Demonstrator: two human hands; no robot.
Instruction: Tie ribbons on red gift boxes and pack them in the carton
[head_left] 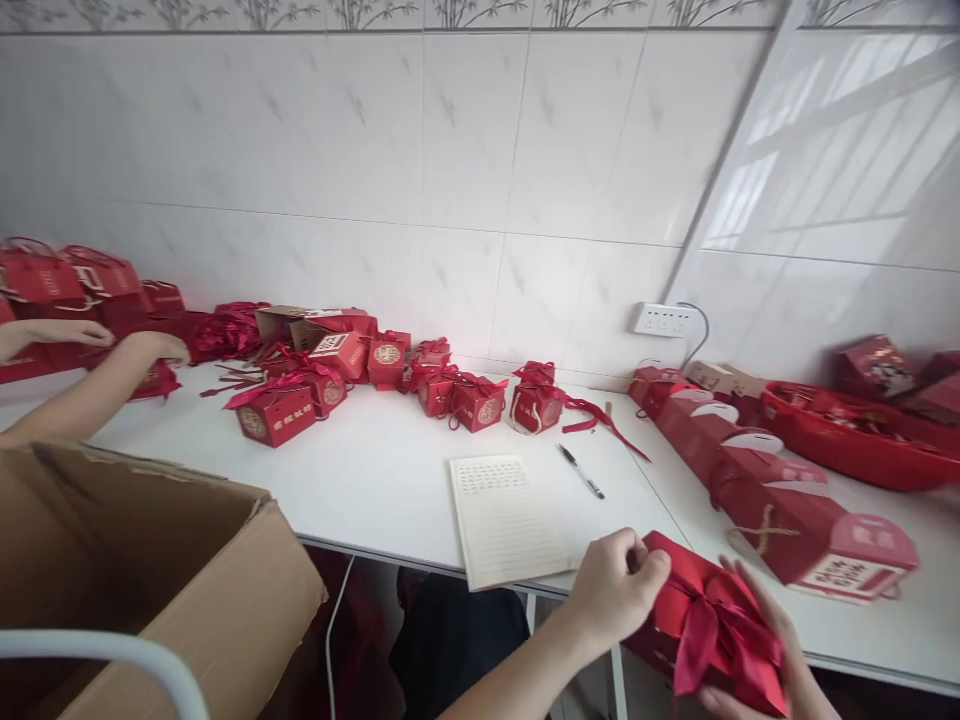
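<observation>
A red gift box [679, 590] with a dark-red ribbon bow [712, 630] is held tilted just off the table's front edge, at the lower right. My right hand [784, 640] wraps the box's right side and underside, fingers closed around it. At the upper left corner of the box, my left hand [619, 585] is curled in a pinch against its edge; the fingertips are partly hidden. An open lined notebook [510, 530] lies left of my hands, with a black pen [581, 471] beside it.
Ribboned gift boxes [480, 402] line the wall side. Larger red handled boxes [795, 530] and a red basin [862, 440] stand right. A cardboard carton [217, 590] is at front left. Far left, a co-worker's arms [97, 395] reach over red bags. Loose ribbon [600, 415] lies near the pen.
</observation>
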